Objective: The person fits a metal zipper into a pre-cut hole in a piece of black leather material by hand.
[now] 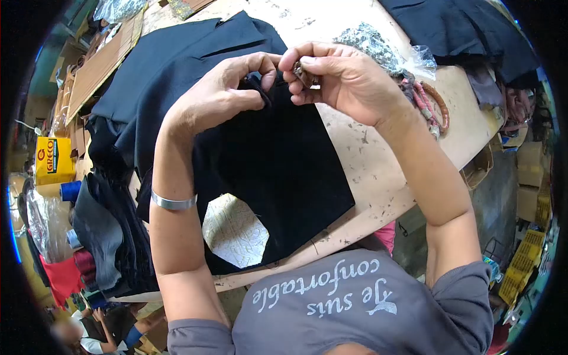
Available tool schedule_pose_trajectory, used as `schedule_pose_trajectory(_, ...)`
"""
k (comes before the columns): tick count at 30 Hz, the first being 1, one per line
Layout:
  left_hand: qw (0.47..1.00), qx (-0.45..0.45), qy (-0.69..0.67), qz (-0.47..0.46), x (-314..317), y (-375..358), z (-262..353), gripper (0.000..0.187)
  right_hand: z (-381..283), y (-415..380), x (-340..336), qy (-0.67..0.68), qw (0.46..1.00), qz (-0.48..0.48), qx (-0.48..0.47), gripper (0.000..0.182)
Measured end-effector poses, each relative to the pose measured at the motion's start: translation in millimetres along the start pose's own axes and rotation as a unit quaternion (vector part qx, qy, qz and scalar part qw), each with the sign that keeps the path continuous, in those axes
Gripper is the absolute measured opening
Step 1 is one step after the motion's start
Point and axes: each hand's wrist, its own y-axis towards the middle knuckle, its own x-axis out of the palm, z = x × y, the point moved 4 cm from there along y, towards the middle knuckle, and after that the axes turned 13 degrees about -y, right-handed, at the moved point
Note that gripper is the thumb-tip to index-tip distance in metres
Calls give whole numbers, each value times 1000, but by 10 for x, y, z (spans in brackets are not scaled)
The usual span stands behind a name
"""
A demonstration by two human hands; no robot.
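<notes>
Black cloth point(278, 165) spreads over the table in front of me. My left hand point(222, 89) pinches a gathered fold of it between thumb and fingers. Close beside it, my right hand point(349, 77) is closed around a small worn brown metal tool point(305, 76), mostly hidden by the fingers; its exact kind I cannot tell. The fingertips of both hands nearly meet above the cloth's upper edge. A pale patterned piece point(235, 231) shows at the near part of the black cloth.
A pale table point(378, 177) carries dark fabric point(467, 35) at the far right and a clear plastic bag point(378, 47). Coiled pink and brown straps point(432, 106) lie below the bag. Left are a yellow box point(54, 160), thread spools point(70, 190) and a seated person point(97, 331).
</notes>
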Motion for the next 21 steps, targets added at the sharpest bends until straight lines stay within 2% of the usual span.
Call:
schedule_pose_trajectory(4, 998, 38, -18, 55, -50, -96, -33, 16, 132, 60, 116, 46, 999, 19, 9, 18)
schedule_pose_trajectory(7, 980, 45, -160, 106, -15, -202, -140, 13, 243, 38, 108, 71, 996, 52, 21, 18)
schedule_pose_trajectory(10, 975, 34, -211, 66, -1, -241, -209, 16, 266, 0, 51, 75, 995, 65, 30, 18)
schedule_pose_trajectory(13, 959, 61, -269, 69, 4, -257, -210, 16, 266, -5, 53, 77, 994, 75, 36, 19)
schedule_pose_trajectory(19, 979, 77, -168, 88, 5, -248, -195, 15, 283, 3, 59, 68, 995, 58, 47, 20)
schedule_pose_trajectory(21, 985, 46, -101, 131, 5, -248, -193, 17, 269, -9, 86, 46, 996, 65, 43, 20)
